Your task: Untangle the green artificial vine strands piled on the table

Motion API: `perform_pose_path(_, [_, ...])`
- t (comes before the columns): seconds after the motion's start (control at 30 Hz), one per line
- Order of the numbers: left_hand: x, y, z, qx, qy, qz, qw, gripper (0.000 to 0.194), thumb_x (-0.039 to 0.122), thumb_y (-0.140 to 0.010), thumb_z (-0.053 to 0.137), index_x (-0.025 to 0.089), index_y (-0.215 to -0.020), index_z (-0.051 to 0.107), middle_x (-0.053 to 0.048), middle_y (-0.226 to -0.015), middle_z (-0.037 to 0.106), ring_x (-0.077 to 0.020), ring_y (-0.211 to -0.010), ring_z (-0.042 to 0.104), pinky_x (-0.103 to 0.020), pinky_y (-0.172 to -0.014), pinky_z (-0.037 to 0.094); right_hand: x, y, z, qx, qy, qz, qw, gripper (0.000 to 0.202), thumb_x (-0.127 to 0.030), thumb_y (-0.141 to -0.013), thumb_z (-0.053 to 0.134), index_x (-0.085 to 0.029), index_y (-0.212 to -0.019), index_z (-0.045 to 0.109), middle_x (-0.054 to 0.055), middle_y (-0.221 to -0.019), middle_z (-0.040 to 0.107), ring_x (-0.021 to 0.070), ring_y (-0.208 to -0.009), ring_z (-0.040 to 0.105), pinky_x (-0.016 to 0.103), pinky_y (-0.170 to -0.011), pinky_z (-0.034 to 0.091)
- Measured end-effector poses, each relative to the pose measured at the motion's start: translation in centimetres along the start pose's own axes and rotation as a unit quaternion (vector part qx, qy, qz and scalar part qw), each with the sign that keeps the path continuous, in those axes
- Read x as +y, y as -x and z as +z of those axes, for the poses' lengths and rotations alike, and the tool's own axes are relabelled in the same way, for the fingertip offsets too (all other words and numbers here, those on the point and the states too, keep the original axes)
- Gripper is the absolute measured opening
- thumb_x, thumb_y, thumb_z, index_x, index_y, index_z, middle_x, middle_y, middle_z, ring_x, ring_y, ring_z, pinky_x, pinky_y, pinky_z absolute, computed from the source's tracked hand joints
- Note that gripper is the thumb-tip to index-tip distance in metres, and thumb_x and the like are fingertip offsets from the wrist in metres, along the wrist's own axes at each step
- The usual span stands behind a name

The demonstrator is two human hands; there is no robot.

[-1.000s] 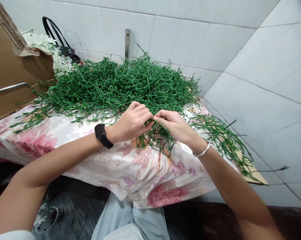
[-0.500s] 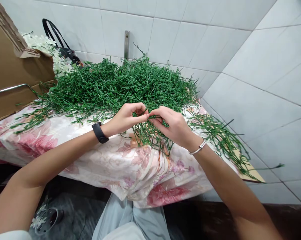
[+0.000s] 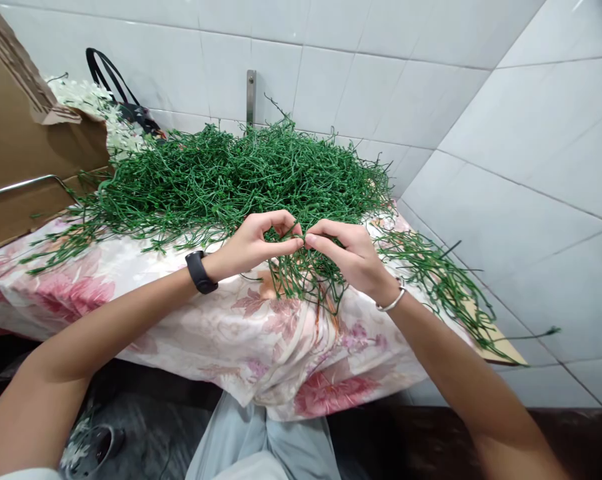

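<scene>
Thin green artificial stems (image 3: 241, 173) lie in a big tangled heap along the back of the table. In front of it, over the near edge of the heap, my left hand (image 3: 268, 241) pinches a green stem between thumb and fingertips. My right hand (image 3: 348, 250) pinches at the same spot, its thumb and forefinger almost meeting the left fingertips. The exact piece between the fingers is small and partly hidden. Below both hands, a loose bunch of stems (image 3: 305, 277) rests on the floral tablecloth (image 3: 191, 340).
More stems (image 3: 441, 280) spread over the table's right corner. At the left stands an open cardboard box (image 3: 35, 160), with white artificial flowers (image 3: 123, 137) and a black-handled bag (image 3: 138, 113) behind it. White tiled walls close off the back and right. A cup-like container (image 3: 103, 443) is on the floor.
Both hands have shifted slightly right in the view. The right thumb and forefinger have straightened and now meet the left fingertips. The heap looks the same.
</scene>
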State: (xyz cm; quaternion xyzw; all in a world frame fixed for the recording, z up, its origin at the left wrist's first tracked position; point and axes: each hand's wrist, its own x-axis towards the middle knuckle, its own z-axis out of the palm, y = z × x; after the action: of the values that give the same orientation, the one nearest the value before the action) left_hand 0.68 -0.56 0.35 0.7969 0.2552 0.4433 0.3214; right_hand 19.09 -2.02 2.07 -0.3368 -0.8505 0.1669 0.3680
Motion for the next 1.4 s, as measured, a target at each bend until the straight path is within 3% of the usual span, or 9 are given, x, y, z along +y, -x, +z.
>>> perform_pose_path(0.2, [0.1, 0.2, 0.3, 0.003, -0.019, 0.015, 1.0, 0.017, 0.03, -0.075, 0.059, 0.014, -0.076, 0.053, -0.003, -0.078, 0.055, -0.0106, -0.072, 0.046, -0.025, -0.069, 0.038, 0.0, -0.3, -0.4, -0.056, -0.102, 0.067, 0.991, 0.022, -0.015, -0.081, 0.043, -0.015, -0.059, 0.046, -0.004, -0.057, 0.04, 0.0053, -0.054, 0.036, 0.02, -0.052, 0.029])
perform_pose_path(0.37, [-0.1, 0.1, 0.4, 0.006, 0.024, -0.012, 1.0, 0.019, 0.031, -0.076, 0.057, 0.014, -0.071, 0.051, -0.001, -0.078, 0.053, -0.0102, -0.072, 0.046, -0.025, -0.069, 0.037, 0.0, -0.4, -0.6, -0.05, 0.02, -0.015, 0.998, 0.021, -0.025, -0.084, 0.044, -0.015, -0.067, 0.05, -0.005, -0.054, 0.037, 0.0049, -0.049, 0.031, 0.02, -0.048, 0.027])
perform_pose_path(0.6, [-0.2, -0.1, 0.2, 0.005, 0.048, -0.039, 0.998, 0.016, 0.03, -0.077, 0.056, 0.014, -0.073, 0.055, 0.002, -0.069, 0.049, -0.009, -0.067, 0.044, -0.024, -0.066, 0.036, 0.9, -0.4, -0.4, -0.018, 0.166, -0.116, 0.979, 0.018, -0.025, -0.087, 0.042, -0.014, -0.093, 0.054, 0.002, -0.077, 0.059, 0.0072, -0.061, 0.048, 0.021, -0.059, 0.039])
perform_pose_path(0.7, [-0.4, -0.1, 0.1, 0.007, 0.056, -0.049, 0.997, 0.016, 0.029, -0.077, 0.055, 0.014, -0.073, 0.055, 0.001, -0.07, 0.049, -0.0091, -0.068, 0.044, -0.025, -0.067, 0.036, 1.3, -0.5, -0.3, 0.003, 0.233, -0.172, 0.957, 0.017, -0.022, -0.088, 0.04, -0.014, -0.095, 0.052, 0.005, -0.084, 0.061, 0.0096, -0.069, 0.052, 0.023, -0.065, 0.042])
perform_pose_path(0.83, [-0.4, -0.1, 0.2, -0.002, 0.048, -0.041, 0.998, 0.017, 0.03, -0.077, 0.055, 0.014, -0.071, 0.053, 0.0, -0.074, 0.051, -0.0095, -0.069, 0.044, -0.025, -0.068, 0.036, 1.4, -0.5, 0.1, 0.05, 0.386, -0.261, 0.883, 0.019, -0.019, -0.087, 0.04, -0.014, -0.075, 0.053, 0.005, -0.064, 0.055, 0.013, -0.061, 0.046, 0.027, -0.059, 0.039])
perform_pose_path(0.9, [-0.3, -0.1, 0.3, 0.002, 0.023, -0.023, 0.999, 0.019, 0.031, -0.077, 0.056, 0.014, -0.069, 0.051, 0.0, -0.076, 0.052, -0.0096, -0.07, 0.044, -0.025, -0.068, 0.036, 1.3, -0.5, 0.4, 0.064, 0.402, -0.272, 0.872, 0.022, -0.018, -0.086, 0.039, -0.014, -0.068, 0.05, 0.003, -0.059, 0.051, 0.0124, -0.057, 0.043, 0.027, -0.056, 0.036])
perform_pose_path(1.13, [0.2, 0.2, 0.3, -0.001, -0.094, 0.039, 0.995, 0.015, 0.029, -0.08, 0.053, 0.014, -0.075, 0.054, 0.0, -0.074, 0.055, -0.0098, -0.07, 0.047, -0.023, -0.066, 0.037, 0.4, -0.1, 0.6, -0.009, 0.087, -0.053, 0.995, 0.028, -0.025, -0.086, 0.04, -0.016, -0.06, 0.043, -0.005, -0.05, 0.039, 0.0049, -0.044, 0.033, 0.021, -0.045, 0.028])
perform_pose_path(1.3, [0.1, 0.4, 0.2, 0.012, -0.184, 0.085, 0.979, 0.014, 0.03, -0.079, 0.054, 0.016, -0.078, 0.056, -0.001, -0.076, 0.059, -0.0114, -0.072, 0.049, -0.025, -0.07, 0.036, 0.2, -0.3, 0.2, -0.051, -0.122, 0.053, 0.99, 0.034, -0.031, -0.086, 0.041, -0.016, -0.055, 0.041, -0.005, -0.047, 0.04, 0.0044, -0.043, 0.035, 0.021, -0.044, 0.028])
perform_pose_path(1.4, [0.1, 0.5, 0.2, 0.018, -0.19, 0.085, 0.978, 0.014, 0.031, -0.078, 0.056, 0.017, -0.078, 0.057, -0.001, -0.077, 0.06, -0.0115, -0.072, 0.05, -0.026, -0.071, 0.036, 0.4, -0.5, -0.3, -0.001, -0.156, 0.08, 0.984, 0.033, -0.033, -0.086, 0.041, -0.016, -0.059, 0.047, -0.005, -0.046, 0.039, 0.0047, -0.042, 0.036, 0.021, -0.044, 0.029])
